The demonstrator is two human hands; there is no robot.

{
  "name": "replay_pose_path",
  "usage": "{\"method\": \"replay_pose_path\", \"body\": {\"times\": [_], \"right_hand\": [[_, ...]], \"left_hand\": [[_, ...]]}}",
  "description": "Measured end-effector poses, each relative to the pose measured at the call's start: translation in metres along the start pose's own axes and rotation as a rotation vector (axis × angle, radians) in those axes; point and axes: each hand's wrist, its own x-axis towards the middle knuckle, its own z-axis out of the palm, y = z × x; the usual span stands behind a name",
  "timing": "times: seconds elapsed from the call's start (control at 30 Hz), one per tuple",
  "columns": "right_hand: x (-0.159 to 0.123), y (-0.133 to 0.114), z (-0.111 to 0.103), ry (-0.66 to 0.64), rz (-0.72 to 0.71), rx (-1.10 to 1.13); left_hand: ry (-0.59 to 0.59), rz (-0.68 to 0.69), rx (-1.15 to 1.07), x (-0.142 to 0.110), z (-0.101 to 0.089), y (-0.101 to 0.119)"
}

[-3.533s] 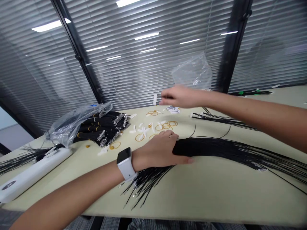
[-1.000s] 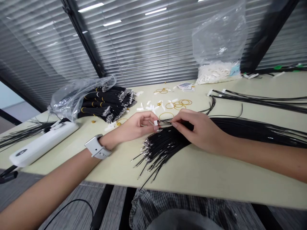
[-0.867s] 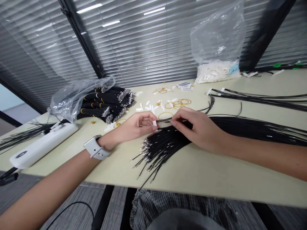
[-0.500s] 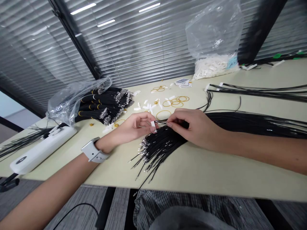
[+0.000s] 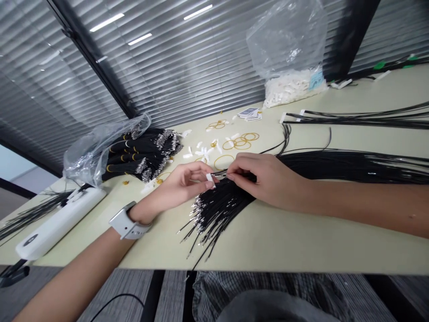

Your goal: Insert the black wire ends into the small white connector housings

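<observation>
A thick bundle of thin black wires (image 5: 335,164) with metal tips lies across the pale table (image 5: 284,241), its tips fanning out near the front edge. My left hand (image 5: 182,181), with a white watch on the wrist, pinches a small white plastic connector (image 5: 210,178) just above the wire tips. My right hand (image 5: 264,179) rests on the bundle and pinches a single wire end, holding it against the connector. The two hands' fingertips almost meet.
Yellow rubber bands (image 5: 239,143) and loose white connectors lie behind the hands. Banded black wire bundles spill from a clear bag (image 5: 100,150) at the left. A white power strip (image 5: 56,221) sits front left. A bag of white connectors (image 5: 291,85) stands at the back; more wires (image 5: 362,118) lie to the right.
Earlier my right hand reached to the back of the table while the left lay flat on the bundle. Both hands have since met at the connector and stay there; the view drifted slightly.
</observation>
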Motion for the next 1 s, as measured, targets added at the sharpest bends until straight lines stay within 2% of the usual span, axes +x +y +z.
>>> {"method": "replay_pose_path", "body": {"times": [0.2, 0.4, 0.57, 0.73, 1.0], "right_hand": [[-0.0005, 0.0002, -0.0002, 0.02, -0.002, 0.014], [0.0005, 0.0003, 0.0007, 0.054, -0.026, 0.027], [-0.0004, 0.0012, 0.0015, 0.003, -0.024, -0.001], [-0.0013, 0.0006, 0.0021, -0.016, -0.059, -0.024], [-0.0018, 0.0006, 0.0037, -0.041, -0.082, -0.079]], "left_hand": [[0.013, 0.046, 0.019, -0.0004, 0.0001, -0.0021], [0.022, 0.031, 0.03, -0.0007, 0.0014, 0.0007], [0.045, 0.025, 0.087, -0.0016, 0.0019, -0.0006], [0.11, 0.068, 0.253, -0.0034, 0.0036, -0.0009], [0.142, 0.043, 0.281, -0.0051, 0.007, 0.001]]}}
